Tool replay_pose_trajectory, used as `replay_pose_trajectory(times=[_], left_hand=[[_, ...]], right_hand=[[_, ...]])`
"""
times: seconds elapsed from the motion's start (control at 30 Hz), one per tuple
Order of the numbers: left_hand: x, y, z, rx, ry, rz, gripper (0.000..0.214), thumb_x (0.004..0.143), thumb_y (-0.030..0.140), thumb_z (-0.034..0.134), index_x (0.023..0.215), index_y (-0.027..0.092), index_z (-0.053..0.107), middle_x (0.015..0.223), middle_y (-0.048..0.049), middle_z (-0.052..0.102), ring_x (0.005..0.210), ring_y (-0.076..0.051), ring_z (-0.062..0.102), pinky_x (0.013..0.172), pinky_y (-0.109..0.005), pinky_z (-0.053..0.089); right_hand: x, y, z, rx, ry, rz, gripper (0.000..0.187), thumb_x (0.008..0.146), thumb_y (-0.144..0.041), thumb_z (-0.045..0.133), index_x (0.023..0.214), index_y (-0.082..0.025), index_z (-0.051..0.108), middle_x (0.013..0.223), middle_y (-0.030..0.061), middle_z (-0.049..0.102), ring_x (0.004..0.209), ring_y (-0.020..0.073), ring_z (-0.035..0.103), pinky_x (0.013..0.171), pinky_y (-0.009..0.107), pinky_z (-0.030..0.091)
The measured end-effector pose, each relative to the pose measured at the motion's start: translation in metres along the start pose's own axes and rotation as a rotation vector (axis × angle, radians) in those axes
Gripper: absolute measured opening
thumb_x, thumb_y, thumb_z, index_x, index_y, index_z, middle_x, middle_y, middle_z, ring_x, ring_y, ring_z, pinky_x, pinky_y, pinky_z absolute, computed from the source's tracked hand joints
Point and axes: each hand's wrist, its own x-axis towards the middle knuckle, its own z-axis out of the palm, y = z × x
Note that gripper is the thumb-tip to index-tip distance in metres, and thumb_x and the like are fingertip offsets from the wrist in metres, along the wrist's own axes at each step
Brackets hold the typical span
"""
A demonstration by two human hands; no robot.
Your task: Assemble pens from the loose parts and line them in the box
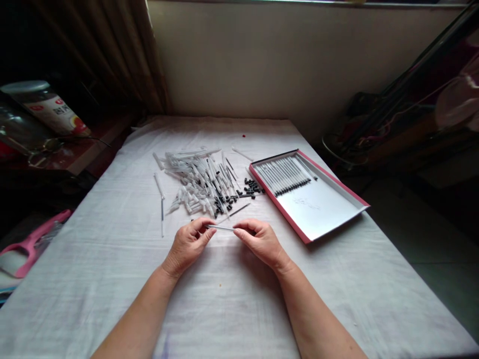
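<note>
My left hand [190, 244] and my right hand [260, 242] meet over the white cloth, each pinching one end of a thin pen part [220, 228] held level between them. Just beyond them lies a heap of clear pen barrels [194, 182] mixed with refills and small black caps [251, 187]. To the right, a pink-edged shallow box [325, 212] holds a neat row of assembled pens [284, 174] at its far end.
The table is covered by a white cloth [224, 299]. A single refill [162, 212] lies left of the heap. A jar [45, 107] stands on a dark surface at left, and a pink object [30, 244] lies lower left. Clutter sits at right.
</note>
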Motion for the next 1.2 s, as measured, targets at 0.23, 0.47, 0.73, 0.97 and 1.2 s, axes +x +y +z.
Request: replay_pose_trajectory(times=[0.23, 0.47, 0.73, 0.97, 1.2], left_hand=[[0.010, -0.009, -0.009, 0.006, 0.176, -0.039, 0.024, 0.081, 0.041, 0.062, 0.086, 0.018, 0.066, 0.067, 0.0004, 0.062, 0.057, -0.012, 0.055, 0.055, -0.021, 0.044], [0.036, -0.007, -0.025, 0.661, 0.291, 0.181, 0.024, 0.088, 0.031, 0.053, 0.103, 0.021, 0.068, 0.097, -0.0063, 0.068, 0.082, -0.019, 0.064, 0.077, -0.030, 0.049], [0.054, 0.001, -0.025, 1.110, 0.084, 0.207, 0.023, 0.086, 0.028, 0.058, 0.105, 0.025, 0.070, 0.110, -0.0074, 0.066, 0.095, -0.026, 0.062, 0.079, -0.036, 0.048], [0.041, 0.000, -0.019, 0.952, 0.196, 0.327, 0.018, 0.090, 0.029, 0.053, 0.099, 0.020, 0.067, 0.100, -0.0087, 0.070, 0.092, -0.025, 0.063, 0.082, -0.036, 0.048], [0.014, 0.005, 0.004, 0.248, 0.275, 0.109, 0.031, 0.087, 0.035, 0.054, 0.114, 0.021, 0.060, 0.086, -0.0019, 0.064, 0.068, -0.012, 0.060, 0.063, -0.024, 0.048]], right_hand=[[0.000, 0.000, -0.001, -0.155, 0.009, -0.091, 0.019, 0.085, -0.028, 0.055, 0.090, -0.021, 0.072, 0.093, 0.0064, 0.075, 0.088, 0.0206, 0.068, 0.083, 0.033, 0.051], [0.006, 0.006, -0.004, -0.052, 0.178, 0.116, 0.025, 0.088, -0.037, 0.045, 0.092, -0.019, 0.061, 0.078, 0.0034, 0.070, 0.056, 0.0141, 0.060, 0.059, 0.026, 0.048], [0.007, 0.010, -0.004, -0.037, 0.313, 0.117, 0.031, 0.084, -0.042, 0.047, 0.096, -0.019, 0.064, 0.072, 0.0021, 0.067, 0.065, 0.0169, 0.062, 0.060, 0.026, 0.046], [0.004, 0.005, 0.000, -0.027, 0.310, 0.043, 0.034, 0.085, -0.047, 0.052, 0.092, -0.018, 0.068, 0.073, 0.0027, 0.068, 0.066, 0.0172, 0.062, 0.066, 0.027, 0.048], [0.002, 0.005, 0.003, -0.030, 0.228, 0.025, 0.030, 0.084, -0.042, 0.053, 0.090, -0.018, 0.069, 0.072, 0.0030, 0.068, 0.068, 0.0172, 0.062, 0.067, 0.027, 0.049]])
